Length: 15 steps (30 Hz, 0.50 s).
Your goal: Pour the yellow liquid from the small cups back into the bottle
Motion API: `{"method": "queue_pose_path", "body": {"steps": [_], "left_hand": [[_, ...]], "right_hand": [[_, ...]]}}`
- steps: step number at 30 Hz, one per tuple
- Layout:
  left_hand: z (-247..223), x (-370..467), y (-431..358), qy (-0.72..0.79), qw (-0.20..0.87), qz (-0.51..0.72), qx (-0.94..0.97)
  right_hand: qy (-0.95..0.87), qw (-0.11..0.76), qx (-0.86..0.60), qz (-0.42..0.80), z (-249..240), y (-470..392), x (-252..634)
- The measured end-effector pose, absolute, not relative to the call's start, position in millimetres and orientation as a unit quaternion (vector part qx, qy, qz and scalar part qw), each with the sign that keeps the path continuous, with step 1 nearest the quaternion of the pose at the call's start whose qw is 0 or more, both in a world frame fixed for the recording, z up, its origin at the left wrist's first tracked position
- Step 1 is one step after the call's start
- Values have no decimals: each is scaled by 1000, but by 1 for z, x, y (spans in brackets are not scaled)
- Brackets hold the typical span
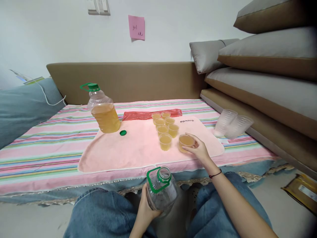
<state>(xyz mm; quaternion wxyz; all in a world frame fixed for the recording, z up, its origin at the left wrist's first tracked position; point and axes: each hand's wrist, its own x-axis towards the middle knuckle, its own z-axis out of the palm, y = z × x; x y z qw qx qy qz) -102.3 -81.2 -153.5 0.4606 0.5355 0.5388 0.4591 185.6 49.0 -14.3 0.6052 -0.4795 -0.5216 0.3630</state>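
My left hand [146, 211] is wrapped round a clear plastic jug [162, 195] with a green handle ring and no cap on its mouth. The jug is upright between my knees and looks nearly clear inside. On the pink towel [119, 152], my right hand [196, 147] grips a clear plastic cup [186, 141] of amber liquid from its right side. Several similar filled cups [165, 140] stand in two rows just left of it. A green cap [123, 133] lies on the towel near a large capped jug [106, 115] partly full of amber liquid.
Two stacks of clear cups [234, 124] lie tilted at the right. Behind the filled cups is a red plastic bag [138, 115]. Grey-brown cushions [267, 66] are piled at the right, and a brown backboard [123, 81] runs along the wall. A yellow package [302, 191] is on the floor.
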Motion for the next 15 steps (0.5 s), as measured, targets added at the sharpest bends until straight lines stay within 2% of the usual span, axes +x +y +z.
{"method": "queue_pose_path", "body": {"steps": [8, 15], "left_hand": [[-154, -99, -83, 519, 494, 456, 529], [-151, -94, -83, 517, 456, 460, 559]], "right_hand": [[-552, 591, -470, 355, 8, 11, 184], [-569, 547, -486, 375, 14, -27, 171]]}}
